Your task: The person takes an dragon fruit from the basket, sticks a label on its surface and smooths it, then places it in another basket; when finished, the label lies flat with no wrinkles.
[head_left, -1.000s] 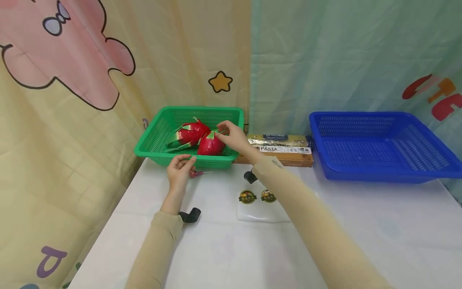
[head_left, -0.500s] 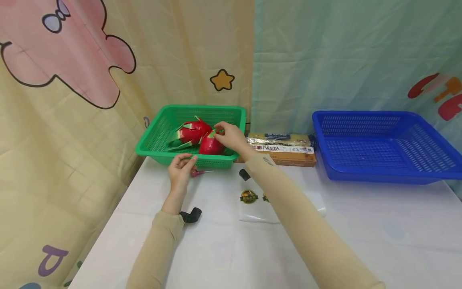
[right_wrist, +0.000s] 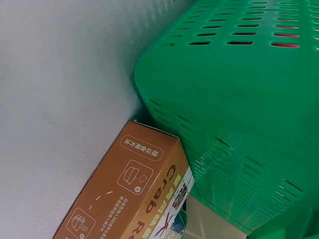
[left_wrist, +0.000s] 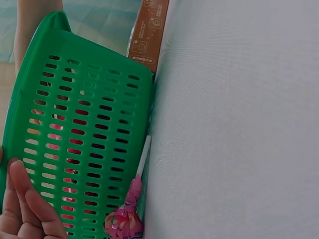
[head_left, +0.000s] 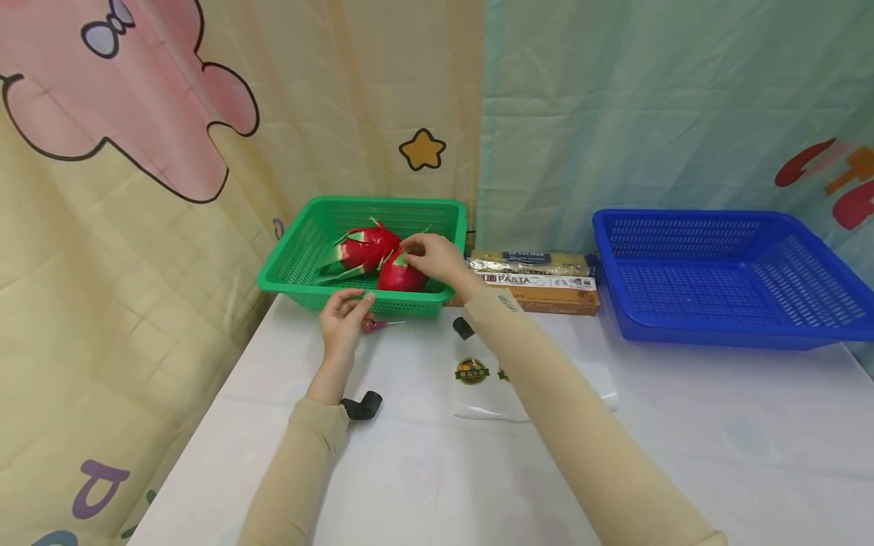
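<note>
Two red dragon fruits lie in a green plastic basket [head_left: 290, 287]. The fingers of my right hand [head_left: 440, 259] pinch the top of the nearer dragon fruit [head_left: 399, 277], by its green tips. The other dragon fruit [head_left: 362, 252] lies to its left with longer green leaves. My left hand [head_left: 339, 320] holds the basket's front rim; its curled fingers [left_wrist: 37, 206] show against the slotted wall in the left wrist view. Just below that hand, a pink-wrapped lollipop [left_wrist: 124, 221] lies on the table by the basket. My right hand is outside the right wrist view.
A brown pasta box [head_left: 546, 298] and a yellow pasta packet [head_left: 532, 262] lie right of the green basket. Farther right stands a blue basket [head_left: 683, 284]. A clear plastic bag with round labels [head_left: 471, 371] lies on the white table. A curtain hangs behind.
My right hand has shifted slightly left and its fingers have closed in on the top of the nearer dragon fruit. The left hand stays at the basket rim.
</note>
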Available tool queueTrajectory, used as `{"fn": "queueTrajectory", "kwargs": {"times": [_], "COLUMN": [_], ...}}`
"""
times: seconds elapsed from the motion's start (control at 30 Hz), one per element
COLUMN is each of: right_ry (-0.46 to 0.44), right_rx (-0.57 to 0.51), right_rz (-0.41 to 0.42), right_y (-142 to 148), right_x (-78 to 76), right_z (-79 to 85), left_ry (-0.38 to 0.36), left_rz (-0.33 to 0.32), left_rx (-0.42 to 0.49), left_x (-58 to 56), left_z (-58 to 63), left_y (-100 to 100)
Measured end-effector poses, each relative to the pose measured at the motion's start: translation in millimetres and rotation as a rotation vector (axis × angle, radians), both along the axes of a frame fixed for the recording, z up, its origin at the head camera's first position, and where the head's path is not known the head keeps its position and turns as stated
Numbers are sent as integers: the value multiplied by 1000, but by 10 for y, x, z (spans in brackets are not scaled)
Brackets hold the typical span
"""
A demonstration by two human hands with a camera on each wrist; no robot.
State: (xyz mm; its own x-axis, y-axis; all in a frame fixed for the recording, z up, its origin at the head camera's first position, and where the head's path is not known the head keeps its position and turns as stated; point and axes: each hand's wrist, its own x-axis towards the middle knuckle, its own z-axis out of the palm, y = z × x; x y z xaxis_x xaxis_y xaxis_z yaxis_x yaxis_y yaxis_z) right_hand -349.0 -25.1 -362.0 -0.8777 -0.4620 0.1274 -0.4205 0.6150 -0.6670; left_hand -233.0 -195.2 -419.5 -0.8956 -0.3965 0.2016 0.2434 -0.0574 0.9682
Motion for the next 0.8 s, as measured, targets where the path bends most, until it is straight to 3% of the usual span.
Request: {"fn": "queueTrajectory", "kwargs": {"times": [0.27, 0.57, 0.8], "right_ry": [-25, -38, 0], "right_rx": [-97, -331, -628], "right_rz": [22, -37, -21], "right_y": [27, 78, 146], "right_x": [10, 13, 100], "right_z": [7, -8, 320], "left_ry": [6, -2, 7], "left_rz": [-10, -5, 0], "left_rx": [-6, -10, -15], "left_x": [10, 0, -7], "left_z": [32, -15, -7], "left_y": [7, -7, -12]}}
